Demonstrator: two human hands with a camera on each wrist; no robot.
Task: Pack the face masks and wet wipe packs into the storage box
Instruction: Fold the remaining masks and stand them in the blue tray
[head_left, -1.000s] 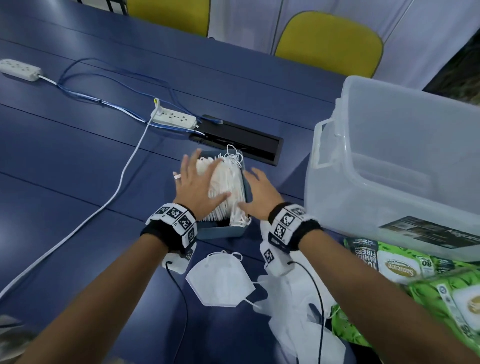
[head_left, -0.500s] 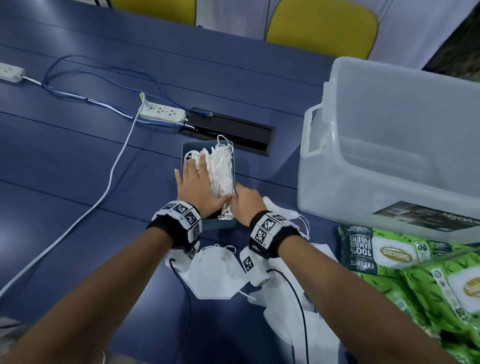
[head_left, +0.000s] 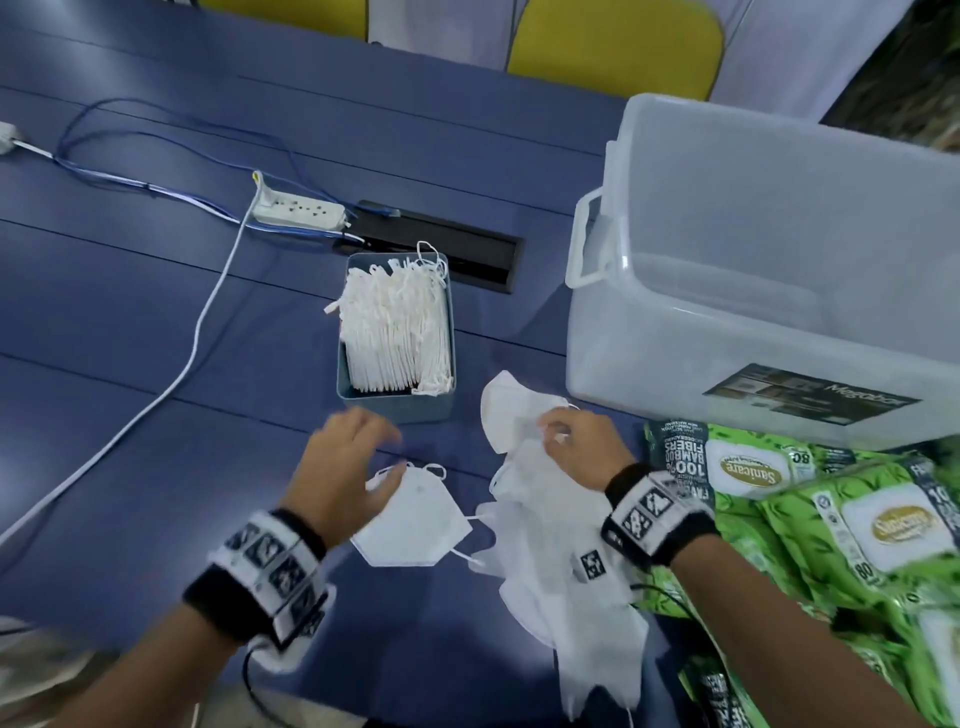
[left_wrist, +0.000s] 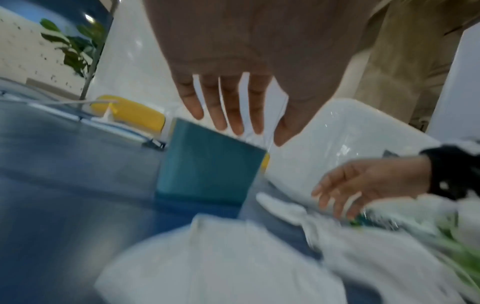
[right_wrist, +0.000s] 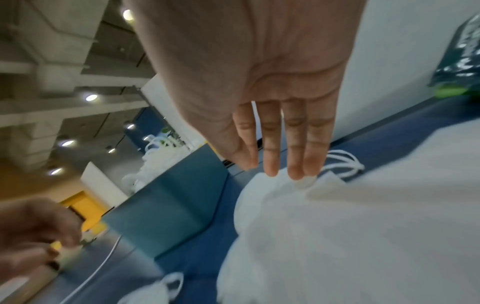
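Observation:
A small teal box (head_left: 395, 408) holds a packed row of white face masks (head_left: 397, 332). My left hand (head_left: 363, 434) hovers open, fingers straight, just above a single loose mask (head_left: 415, 519) near the teal box (left_wrist: 207, 164). My right hand (head_left: 561, 431) has straight fingers whose tips touch a pile of loose masks (head_left: 545, 525), also seen in the right wrist view (right_wrist: 350, 236). The clear storage box (head_left: 675, 322) stands at the right with nothing visible inside. Green wet wipe packs (head_left: 753, 467) lie in front of it.
A white power strip (head_left: 298, 210) and its cables run across the blue table (head_left: 130, 322) at the left. A black cable hatch (head_left: 441, 249) sits behind the teal box. Two yellow chairs (head_left: 613, 47) stand at the far edge.
Both hands have left the mask stack in the teal box and come back toward me, the left over the single mask, the right onto the loose pile.

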